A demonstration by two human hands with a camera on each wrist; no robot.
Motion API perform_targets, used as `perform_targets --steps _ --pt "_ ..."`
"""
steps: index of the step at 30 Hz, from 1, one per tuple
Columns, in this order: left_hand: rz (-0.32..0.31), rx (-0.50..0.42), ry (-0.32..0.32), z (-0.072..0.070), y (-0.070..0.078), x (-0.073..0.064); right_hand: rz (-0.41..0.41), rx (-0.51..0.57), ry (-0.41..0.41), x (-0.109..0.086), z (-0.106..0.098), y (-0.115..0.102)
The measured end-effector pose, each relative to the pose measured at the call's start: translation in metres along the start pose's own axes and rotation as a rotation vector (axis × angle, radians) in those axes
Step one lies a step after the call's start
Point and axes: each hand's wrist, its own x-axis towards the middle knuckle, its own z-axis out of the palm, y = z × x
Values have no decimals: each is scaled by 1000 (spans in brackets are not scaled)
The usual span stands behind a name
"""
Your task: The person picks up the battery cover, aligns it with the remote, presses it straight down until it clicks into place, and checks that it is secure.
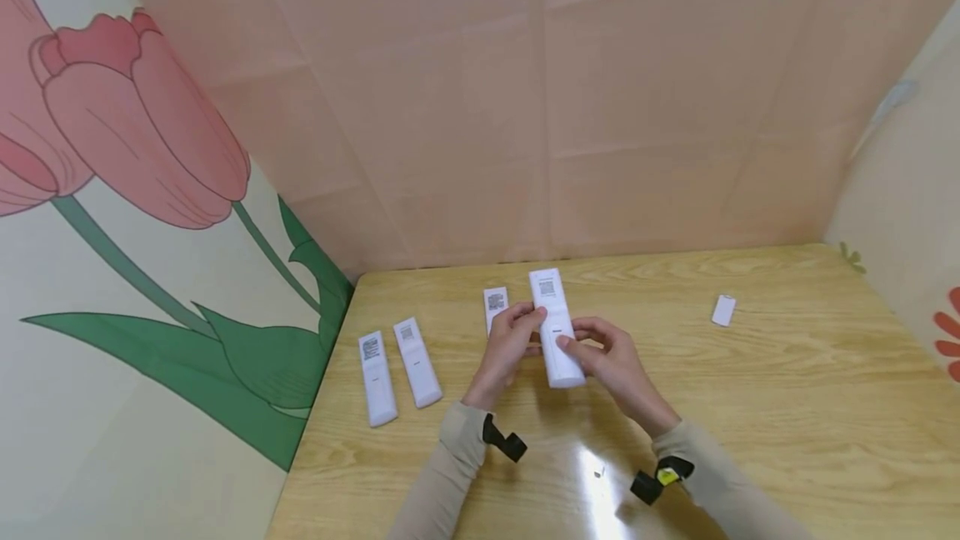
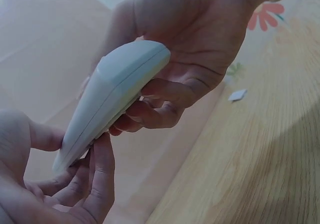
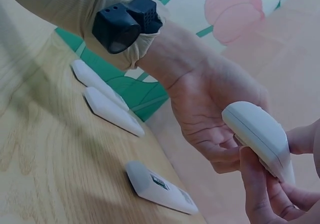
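Observation:
A white remote control [image 1: 556,327] is held above the table, its back with a printed label turned up in the head view. My left hand [image 1: 510,344] grips its left edge, thumb on top and fingers underneath. From the other side my right hand [image 1: 615,361] holds it, with the thumb on the back near a small dark slot. The left wrist view shows the same remote control [image 2: 112,92] edge-on between both hands. Partly hidden behind my left hand lies another white remote control [image 1: 496,301]; a dark greenish patch shows on it [image 3: 159,182] in the right wrist view.
Two more white remote controls, one farther left [image 1: 377,379] and one beside it [image 1: 417,362], lie label side up on the wooden table [image 1: 810,407]. A small white rectangular piece, like a battery cover [image 1: 723,310], lies at the right. A pink-covered wall [image 1: 637,107] stands behind.

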Motion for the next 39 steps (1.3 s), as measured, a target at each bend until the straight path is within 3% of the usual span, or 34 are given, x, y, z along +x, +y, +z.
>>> perform_targets --steps 15,23,31,39 --pt "4 7 66 -26 5 -3 -100 42 -91 -13 15 7" --pt "46 5 60 -38 11 -5 -143 56 -151 -17 23 9" --pt "23 20 50 -52 18 -9 -132 37 -170 -15 30 5" --pt "38 60 45 -69 21 -11 -135 42 -184 -13 40 5"
